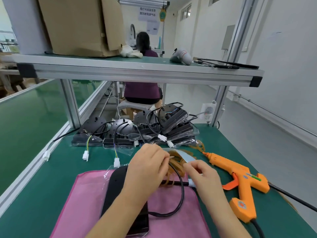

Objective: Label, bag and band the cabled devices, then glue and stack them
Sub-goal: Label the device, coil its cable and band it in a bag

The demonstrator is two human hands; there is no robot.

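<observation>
A black device (116, 189) in a clear plastic bag lies on the pink cloth (82, 203) in front of me, its black cable (181, 194) looping to the right. My left hand (147, 167) pinches tan rubber bands (176, 165) above the cable. My right hand (204, 176) pinches the edge of a light blue strip (181, 156) just right of the bands. A white label (191, 183) wraps the cable under my right hand.
Several bagged black devices with cables and white plugs (147, 129) are piled at the back of the green table (51, 169). An orange glue gun (240, 182) lies to the right. A shelf (137, 71) overhead carries a cardboard box (80, 24). A person sits beyond.
</observation>
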